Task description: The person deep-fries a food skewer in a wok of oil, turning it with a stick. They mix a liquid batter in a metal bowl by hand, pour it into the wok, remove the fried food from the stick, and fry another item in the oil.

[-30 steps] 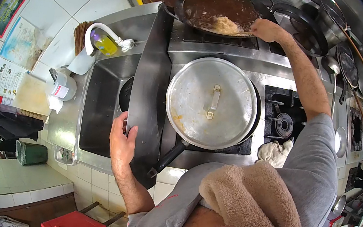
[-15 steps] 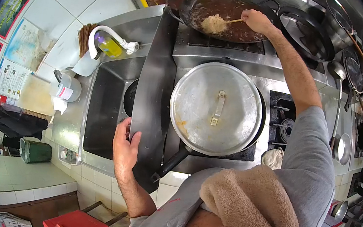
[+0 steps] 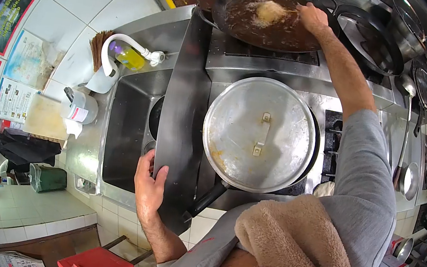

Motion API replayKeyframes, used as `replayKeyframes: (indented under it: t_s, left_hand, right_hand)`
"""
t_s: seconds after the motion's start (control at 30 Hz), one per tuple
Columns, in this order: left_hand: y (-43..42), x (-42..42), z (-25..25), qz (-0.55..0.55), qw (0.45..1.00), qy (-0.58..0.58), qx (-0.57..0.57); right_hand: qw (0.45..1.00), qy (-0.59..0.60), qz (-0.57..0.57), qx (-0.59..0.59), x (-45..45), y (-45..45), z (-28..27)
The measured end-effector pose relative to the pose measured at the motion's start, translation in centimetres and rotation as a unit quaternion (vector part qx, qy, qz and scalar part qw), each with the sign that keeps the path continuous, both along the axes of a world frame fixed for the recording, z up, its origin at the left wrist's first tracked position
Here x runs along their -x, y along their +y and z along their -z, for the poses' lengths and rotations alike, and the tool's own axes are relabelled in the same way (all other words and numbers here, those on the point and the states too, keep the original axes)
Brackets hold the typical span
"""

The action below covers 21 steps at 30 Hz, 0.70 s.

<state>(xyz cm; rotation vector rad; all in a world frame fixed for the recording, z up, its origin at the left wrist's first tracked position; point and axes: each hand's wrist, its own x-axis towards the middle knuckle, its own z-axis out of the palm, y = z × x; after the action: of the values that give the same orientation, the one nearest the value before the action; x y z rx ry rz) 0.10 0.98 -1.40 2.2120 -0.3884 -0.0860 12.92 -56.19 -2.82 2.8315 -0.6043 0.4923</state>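
Note:
A large dark pan (image 3: 235,19) of brown bubbling liquid stands at the top centre, with a pale clump (image 3: 270,13) of food in it. Over the pan's right side, my right hand (image 3: 312,18) is closed on a thin stick-like utensil that points at the clump; its tip is hard to make out. My left hand (image 3: 151,182) grips the near edge of a tall metal panel (image 3: 188,102), thumb on the right face and fingers on the sink side. Between the hands sits a pan with a wide metal lid (image 3: 241,132) and a black handle (image 3: 208,198).
Left of the panel is a sink (image 3: 129,132) with a white faucet (image 3: 128,39) and a yellow bottle (image 3: 130,58). An empty black pan (image 3: 395,63), a ladle (image 3: 407,85) and strainers are at the right. A red box (image 3: 99,266) stands at the bottom.
My right hand has shifted the pale clump within the pan, first left, then back toward the middle. The left hand stays on the panel. The whole view has shifted slightly.

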Motion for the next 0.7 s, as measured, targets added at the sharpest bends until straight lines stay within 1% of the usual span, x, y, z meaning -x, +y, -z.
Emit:
replayKeyframes:
  t_s: [0.03,0.07,0.13,0.2,0.27,0.3,0.37,0.4,0.47,0.5,0.53,0.6,0.63,0.67,0.7]
  left_hand:
    - [0.0,0.0,-0.1,0.0,1.0,0.0,-0.004]
    - [0.0,0.0,-0.1,0.001,1.0,0.0,-0.007]
    - [0.2,0.0,0.1,0.001,1.0,-0.004,-0.011]
    - [0.3,0.0,0.2,0.0,1.0,-0.01,-0.013]
    - [0.4,0.0,0.3,0.001,1.0,-0.02,-0.018]
    - [0.2,0.1,-0.1,0.002,1.0,-0.019,-0.016]
    - [-0.3,0.4,-1.2,0.004,0.999,0.05,-0.023]
    - [-0.3,0.5,-1.1,0.006,0.999,0.048,-0.021]
    - [-0.2,0.5,-0.8,0.002,0.999,0.05,-0.003]
    - [-0.2,0.6,-0.9,0.004,0.999,0.049,-0.001]
    - [-0.3,0.6,-0.9,0.002,0.998,0.055,0.003]
    - [-0.1,0.5,-0.8,-0.001,0.998,0.059,0.006]
    - [0.2,0.4,-0.2,0.007,1.0,0.001,-0.009]
    - [0.4,0.3,0.2,0.015,0.998,-0.057,-0.024]
    - [0.5,0.3,0.2,0.014,0.998,-0.058,-0.024]
  right_hand:
    - [1.0,0.009,0.013,0.027,0.2,-0.1,0.0]
    - [1.0,0.01,0.013,0.026,0.3,-0.3,0.0]
    - [0.996,0.071,0.038,0.04,0.6,-0.8,-0.2]
    - [0.994,0.083,0.036,0.053,1.3,-0.6,-0.4]
    - [0.987,0.138,0.029,0.076,2.0,-0.3,-0.7]
    - [0.987,0.139,0.031,0.077,2.4,-0.2,-0.7]
    - [0.985,0.155,-0.016,0.079,3.1,-0.1,-0.7]
    - [0.985,0.154,-0.014,0.081,3.5,0.4,-0.9]
    - [0.98,0.193,-0.035,0.019,3.8,1.8,-1.2]
    - [0.982,0.183,-0.04,-0.018,4.0,3.0,-1.7]
    - [0.982,0.182,-0.038,-0.017,4.1,3.6,-1.8]
    - [0.983,0.164,-0.041,-0.074,3.9,4.8,-1.7]
    - [0.978,0.162,-0.038,-0.127,4.0,5.5,-2.0]
    - [0.978,0.162,-0.039,-0.127,3.7,5.2,-1.5]
    - [0.974,0.166,-0.063,-0.142,3.3,5.0,-1.1]
